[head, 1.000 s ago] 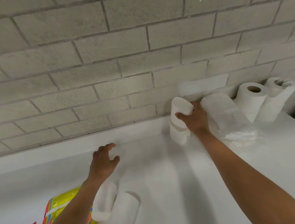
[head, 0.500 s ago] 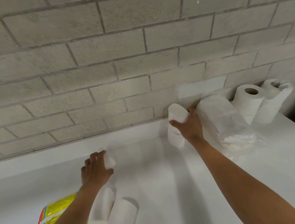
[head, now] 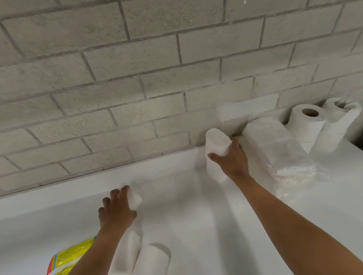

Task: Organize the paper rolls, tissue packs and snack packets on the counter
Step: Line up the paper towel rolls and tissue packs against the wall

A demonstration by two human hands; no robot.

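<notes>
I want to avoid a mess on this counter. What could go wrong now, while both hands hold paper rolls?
1. The right hand grips a tall, tilted roll close beside the plastic-wrapped pack; setting it down carelessly may tip it or push the pack.
2. The left hand holds a small roll, and its forearm passes over two lying rolls, which it could perhaps knock and set rolling.

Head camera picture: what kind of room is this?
Probably a kitchen or utility room: a white counter runs along a grey brick wall, with paper towel rolls standing at the back.
</notes>
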